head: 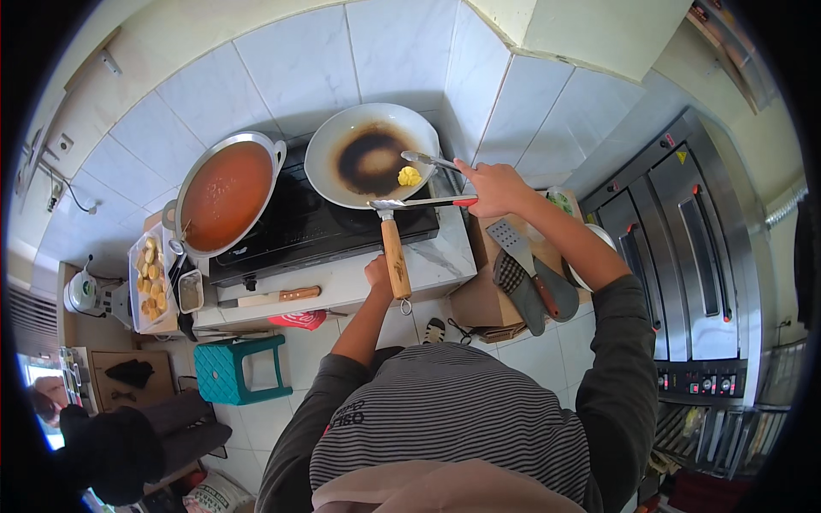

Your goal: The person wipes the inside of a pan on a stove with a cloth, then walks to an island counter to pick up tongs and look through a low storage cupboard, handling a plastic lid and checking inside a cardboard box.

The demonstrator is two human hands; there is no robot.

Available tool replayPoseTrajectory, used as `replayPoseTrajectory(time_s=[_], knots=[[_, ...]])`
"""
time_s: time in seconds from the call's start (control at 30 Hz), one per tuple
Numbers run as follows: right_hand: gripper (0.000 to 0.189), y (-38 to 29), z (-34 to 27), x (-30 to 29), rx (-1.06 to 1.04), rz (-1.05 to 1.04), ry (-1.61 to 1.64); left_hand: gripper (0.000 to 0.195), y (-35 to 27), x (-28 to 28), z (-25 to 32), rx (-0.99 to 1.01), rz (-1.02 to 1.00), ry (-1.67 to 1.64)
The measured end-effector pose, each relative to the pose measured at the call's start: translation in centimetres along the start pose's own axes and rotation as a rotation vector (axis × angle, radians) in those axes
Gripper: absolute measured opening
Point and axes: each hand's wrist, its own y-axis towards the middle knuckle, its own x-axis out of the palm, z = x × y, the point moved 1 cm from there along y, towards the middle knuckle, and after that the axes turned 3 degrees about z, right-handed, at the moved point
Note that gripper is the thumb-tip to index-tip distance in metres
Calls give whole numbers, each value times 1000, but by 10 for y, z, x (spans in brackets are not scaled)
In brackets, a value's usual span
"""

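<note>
My right hand grips a pair of metal tongs with red on the handle, its two arms spread wide over the right side of a wok. A lump of yellow, butter-like fat sits in the wok between the tong arms, beside a dark brown scorched ring. The wok's wooden handle points toward me. My left hand is curled against the front of the black gas stove, left of that handle. Whatever its fingers touch there is hidden.
A large pot of orange-red liquid stands on the stove's left side. Near the counter edge lies a wooden-handled knife. A tub of browned pieces is at left. A slotted turner rests on oven mitts at right, before a steel oven.
</note>
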Motion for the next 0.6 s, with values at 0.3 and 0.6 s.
replayPoseTrajectory(time_s=[0.3, 0.6], knots=[[77, -21, 8, 4, -51, 255, 388, 24, 42, 90, -60, -137, 81, -767], [78, -67, 36, 66, 69, 309, 737, 27, 10, 44, -18, -170, -375, -1731]])
